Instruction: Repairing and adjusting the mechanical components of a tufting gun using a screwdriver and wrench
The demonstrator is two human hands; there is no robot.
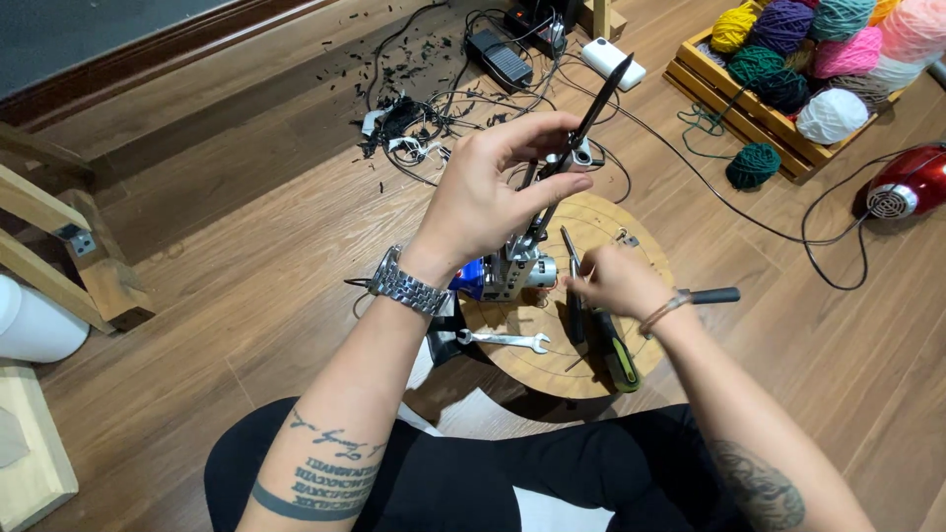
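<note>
— What sits closest to the lens?

— The person's own forearms, the left one wearing a metal wristwatch (406, 286). Above it the left hand (493, 192) is raised, fingers closed in a pinch on the upper part of a small metal machine (517, 268), a tufting-gun-like device with a long dark needle bar (601, 99) slanting up past the fingertips.

— Where does that machine stand?

— Upright over a round wooden board (611, 222) on the floor, just in front of the knees.

— And the other hand?

— The right hand (609, 281) is low, just right of the machine's base, fingers curled around something thin. I cannot tell exactly what. A black handle (714, 295) sticks out past its wrist.

— What else lies on the board?

— A silver open-ended wrench (503, 340) near the front edge, a green-and-black-handled screwdriver (619, 357) beside it, and dark pliers (573, 286) between them.

— Farther out?

— Tangled black cables and dark scraps (414, 118) on the wooden floor behind the board, a black foot pedal (500, 57), and a white box (614, 62). To the right, a wooden crate (729, 103) of coloured yarn balls, a loose green yarn ball (754, 165) in front of it, and a red appliance (907, 182).
</note>
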